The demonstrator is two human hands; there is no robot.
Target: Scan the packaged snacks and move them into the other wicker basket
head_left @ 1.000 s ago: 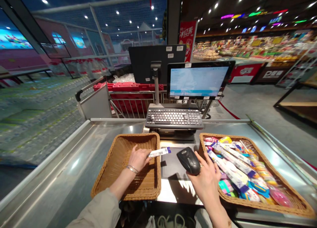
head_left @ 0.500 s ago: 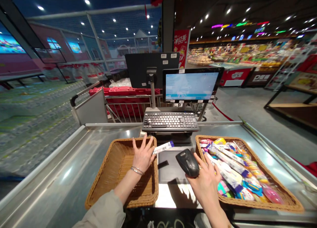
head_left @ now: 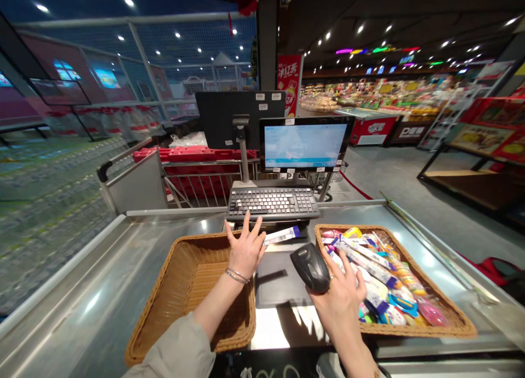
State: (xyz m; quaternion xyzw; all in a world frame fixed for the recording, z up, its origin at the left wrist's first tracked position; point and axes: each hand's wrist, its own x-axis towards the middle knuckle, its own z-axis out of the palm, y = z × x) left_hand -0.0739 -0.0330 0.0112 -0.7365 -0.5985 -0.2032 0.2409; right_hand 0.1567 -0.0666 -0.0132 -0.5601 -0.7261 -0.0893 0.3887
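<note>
My left hand (head_left: 245, 251), palm down with its fingers spread, is above the right rim of the left wicker basket (head_left: 176, 246). A slim white packet with a blue end (head_left: 284, 235) juts out from the thumb side of that hand, and the gripped end is hidden. In my right hand (head_left: 339, 296) is a black handheld barcode scanner (head_left: 310, 267), its head pointing up and left toward the packet. The right wicker basket (head_left: 414, 330), just past my right hand, contains several similar white and blue packets (head_left: 371, 266) and colourful wrapped goods.
A keyboard (head_left: 273, 201) stands at the back of the metal counter (head_left: 98, 279), below a lit monitor (head_left: 305, 145). Between the baskets lies a flat dark panel (head_left: 274, 277). A wire cart (head_left: 200, 181) is behind the counter.
My left hand and the packet have moved to the right, nearer the keyboard and the scanner. My right hand keeps hold of the scanner. The whole view has shifted slightly.
</note>
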